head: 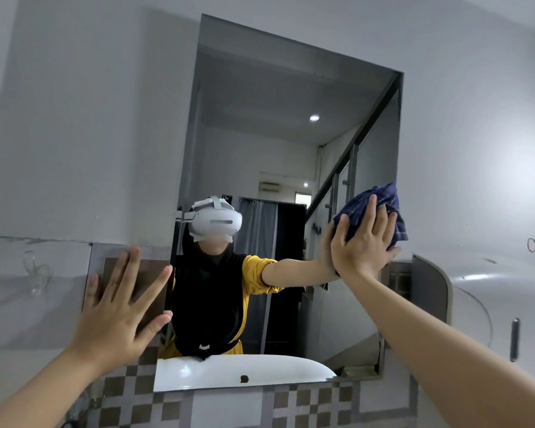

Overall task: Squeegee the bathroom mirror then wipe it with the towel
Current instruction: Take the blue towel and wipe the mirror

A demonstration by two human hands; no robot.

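The rectangular bathroom mirror (278, 125) hangs on the white wall straight ahead. My right hand (363, 242) presses a dark blue towel (389, 208) flat against the glass near the mirror's right edge, fingers spread over the cloth. The towel is bunched and partly hidden under my palm. My left hand (118, 310) is spread open and holds nothing, its palm resting on the tiled wall just left of the mirror's lower left edge. No squeegee is in view.
The mirror reflects a person wearing a white headset, a white sink rim (235, 370) and a stair rail. Checkered tiles (303, 403) run below the mirror. A white curved fixture (464, 291) juts out at the right. A clear hook (37, 273) is on the left wall.
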